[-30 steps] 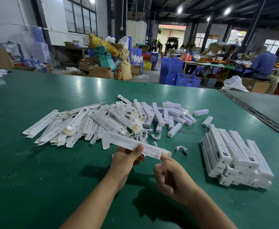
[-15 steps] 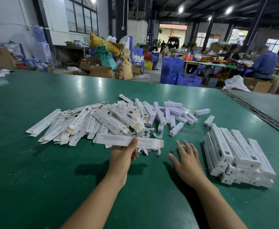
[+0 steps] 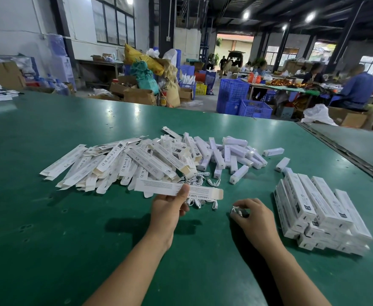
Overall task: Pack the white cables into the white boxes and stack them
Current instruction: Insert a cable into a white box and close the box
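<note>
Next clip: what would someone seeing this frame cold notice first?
The sprawling heap of flat white boxes across the middle of the green table draws the eye first, with a neat stack of packed boxes at the right. In front, the left hand holds one open box while the right hand pinches a coiled white cable beside it.

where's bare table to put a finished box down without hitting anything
Bare green table lies left of the left hand, below the flat box pile, and between it and the right hand. Also beyond the pile. Crowded: loose cables and white modules fill the gap between the pile and the stack of packed boxes.
</note>
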Tool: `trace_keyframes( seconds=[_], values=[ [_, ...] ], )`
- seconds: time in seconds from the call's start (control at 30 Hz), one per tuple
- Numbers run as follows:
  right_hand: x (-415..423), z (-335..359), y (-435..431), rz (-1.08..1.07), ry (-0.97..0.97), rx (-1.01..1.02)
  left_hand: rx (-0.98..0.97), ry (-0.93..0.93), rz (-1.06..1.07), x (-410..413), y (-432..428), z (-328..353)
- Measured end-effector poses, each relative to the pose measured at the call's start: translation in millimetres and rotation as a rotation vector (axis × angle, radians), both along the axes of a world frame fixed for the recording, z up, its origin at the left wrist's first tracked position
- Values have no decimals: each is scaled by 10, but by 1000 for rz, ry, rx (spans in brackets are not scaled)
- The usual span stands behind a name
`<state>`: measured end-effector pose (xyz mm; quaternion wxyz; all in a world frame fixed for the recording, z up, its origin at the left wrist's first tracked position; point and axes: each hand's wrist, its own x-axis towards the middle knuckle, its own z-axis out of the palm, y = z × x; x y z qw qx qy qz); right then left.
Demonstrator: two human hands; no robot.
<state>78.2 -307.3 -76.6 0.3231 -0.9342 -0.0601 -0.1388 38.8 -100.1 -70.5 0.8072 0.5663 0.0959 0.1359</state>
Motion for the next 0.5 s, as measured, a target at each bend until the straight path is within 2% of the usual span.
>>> trace_keyframes(
  seconds=[0.23,0.33,0.4,0.5],
  values=[
    [9,-26,11,-4,83,-127,-20,3,-12,-2,-19,7],
    [-15,-1,24,-18,50,-152,-22,1,-16,-4,-16,5],
    [-51,26,37,-38,20,-31,-19,-3,-16,-6,-17,0],
    [-124,61,85,-26,14,323,-17,-11,-11,-4,-17,-7]
  ],
)
